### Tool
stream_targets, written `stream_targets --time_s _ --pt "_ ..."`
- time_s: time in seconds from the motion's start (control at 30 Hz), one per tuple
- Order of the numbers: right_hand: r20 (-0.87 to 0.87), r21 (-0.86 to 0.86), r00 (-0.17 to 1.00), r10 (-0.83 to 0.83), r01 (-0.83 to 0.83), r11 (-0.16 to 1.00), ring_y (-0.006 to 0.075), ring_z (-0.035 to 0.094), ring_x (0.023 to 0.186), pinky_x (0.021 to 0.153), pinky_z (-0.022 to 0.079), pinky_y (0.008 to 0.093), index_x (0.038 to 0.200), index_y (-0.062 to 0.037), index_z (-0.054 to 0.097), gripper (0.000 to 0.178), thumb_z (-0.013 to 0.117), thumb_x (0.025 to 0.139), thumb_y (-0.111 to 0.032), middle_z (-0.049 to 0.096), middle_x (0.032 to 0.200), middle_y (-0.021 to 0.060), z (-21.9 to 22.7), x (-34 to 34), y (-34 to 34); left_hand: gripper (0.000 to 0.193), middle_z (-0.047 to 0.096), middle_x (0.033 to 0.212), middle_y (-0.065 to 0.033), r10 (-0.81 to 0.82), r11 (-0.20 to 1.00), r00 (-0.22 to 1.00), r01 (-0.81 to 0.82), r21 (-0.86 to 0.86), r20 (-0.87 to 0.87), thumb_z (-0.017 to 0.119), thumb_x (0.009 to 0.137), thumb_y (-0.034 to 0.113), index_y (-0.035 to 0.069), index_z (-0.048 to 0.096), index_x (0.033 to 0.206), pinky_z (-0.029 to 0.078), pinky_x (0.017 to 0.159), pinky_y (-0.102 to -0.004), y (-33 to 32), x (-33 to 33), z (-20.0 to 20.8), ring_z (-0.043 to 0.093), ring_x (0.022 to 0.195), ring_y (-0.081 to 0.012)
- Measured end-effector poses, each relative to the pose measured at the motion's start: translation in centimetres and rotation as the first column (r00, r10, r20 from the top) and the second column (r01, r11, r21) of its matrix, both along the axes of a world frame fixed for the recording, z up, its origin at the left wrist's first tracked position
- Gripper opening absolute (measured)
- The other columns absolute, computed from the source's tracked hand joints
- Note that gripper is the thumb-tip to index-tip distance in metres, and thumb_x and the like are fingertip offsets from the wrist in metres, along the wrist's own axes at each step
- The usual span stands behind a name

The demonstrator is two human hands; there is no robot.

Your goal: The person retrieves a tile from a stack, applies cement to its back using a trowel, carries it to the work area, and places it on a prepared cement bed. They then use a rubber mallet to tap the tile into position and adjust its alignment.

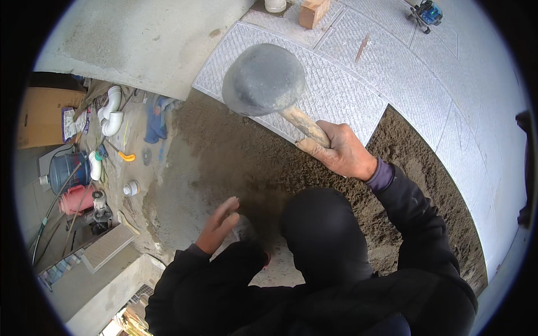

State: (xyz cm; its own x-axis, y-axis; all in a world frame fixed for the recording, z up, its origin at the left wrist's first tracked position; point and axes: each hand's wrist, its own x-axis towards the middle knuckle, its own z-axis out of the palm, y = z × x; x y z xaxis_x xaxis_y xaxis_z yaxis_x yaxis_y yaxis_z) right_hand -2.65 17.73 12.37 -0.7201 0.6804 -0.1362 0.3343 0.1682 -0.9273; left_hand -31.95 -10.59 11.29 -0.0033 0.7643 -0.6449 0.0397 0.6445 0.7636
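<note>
My right hand (344, 150) is closed round the wooden handle of a rubber mallet (263, 78). The mallet's broad grey-black head hangs above a light grey textured paving tile (330, 89) and covers part of it. My left hand (217, 227) holds nothing; its fingers are stretched out and somewhat apart, beside my bent leg. Brown sandy mortar (246, 148) lies along the tile's near edge and continues to the right below my right arm. My knee (325, 235) in black cloth hides some of that bed.
More tiles with a brick (314, 12) and a blue tool (427, 14) lie at the far side. Leftward are white pipe elbows (112, 109), a yellow-handled tool (126, 157), a blue water jug (67, 171), a red container (77, 199) and a small white jar (131, 188).
</note>
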Motion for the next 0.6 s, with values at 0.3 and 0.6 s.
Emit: stream_targets --time_s 0.3,0.6 --pt "0.299 0.147 0.902 -0.313 0.28 0.949 0.0212 0.052 0.046 0.046 0.043 0.0383 0.081 0.003 0.062 0.048 0.071 0.097 -0.042 0.05 0.054 0.0131 -1.8 7.1 -1.5 0.107 0.027 0.161 -0.0268 -0.36 0.341 0.09 0.939 -0.041 -0.929 0.075 0.083 0.059 -0.007 0.029 0.154 0.02 0.125 -0.0485 28.7 -2.1 -6.7 0.021 0.153 -0.0394" --pt "0.491 0.176 0.657 -0.573 0.569 0.803 0.0283 0.053 0.047 0.049 0.043 0.0419 0.082 0.0023 0.061 0.044 0.072 0.095 -0.038 0.049 0.056 0.0174 -0.5 13.1 -14.8 0.114 0.02 0.164 -0.0262 -0.347 0.064 -0.14 0.983 -0.172 -0.927 0.08 0.075 0.062 -0.001 0.029 0.156 0.019 0.125 -0.0519 33.9 -2.6 -8.3 0.017 0.154 -0.0418"
